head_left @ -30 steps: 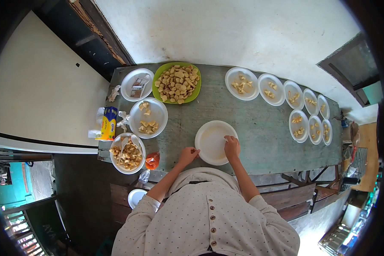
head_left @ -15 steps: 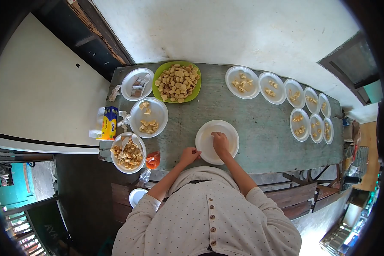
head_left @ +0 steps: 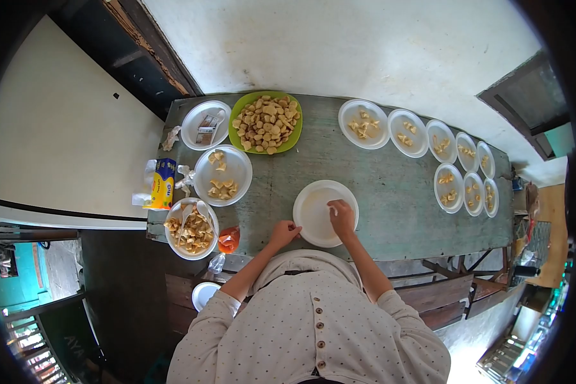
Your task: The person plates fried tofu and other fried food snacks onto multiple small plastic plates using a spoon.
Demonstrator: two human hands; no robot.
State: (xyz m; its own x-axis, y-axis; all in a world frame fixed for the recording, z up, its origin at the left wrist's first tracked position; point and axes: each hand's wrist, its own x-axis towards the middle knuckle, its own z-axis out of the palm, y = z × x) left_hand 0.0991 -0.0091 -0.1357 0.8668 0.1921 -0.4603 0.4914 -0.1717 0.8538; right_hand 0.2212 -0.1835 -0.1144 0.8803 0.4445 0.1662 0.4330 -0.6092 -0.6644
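Note:
A round white plate (head_left: pixel 317 233) lies in front of me at the table's near edge, with a faint yellowish patch on its inside. Over its right half is my right hand (head_left: pixel 342 216), its fingers drawn together in a pinch. Whatever those fingertips hold, if anything, is too small to make out. My left hand (head_left: pixel 287 232) is curled closed at the plate's left rim, and its fingertips touch or nearly touch the edge. What lies inside the curled fingers is hidden.
To my left are a white bowl of cut pieces with spoons (head_left: pixel 192 238), a plate with a few pieces (head_left: pixel 235 168), an orange packet (head_left: pixel 229 239) and a yellow-blue tissue pack (head_left: pixel 163 184). A green bowl (head_left: pixel 296 137) heaped with round tan pieces stands behind. Several portioned plates (head_left: pixel 349 128) line the right side.
My right hand has shifted slightly to the right and toward me over the plate, its fingers now drawn together. My left hand and the plate have stayed in place.

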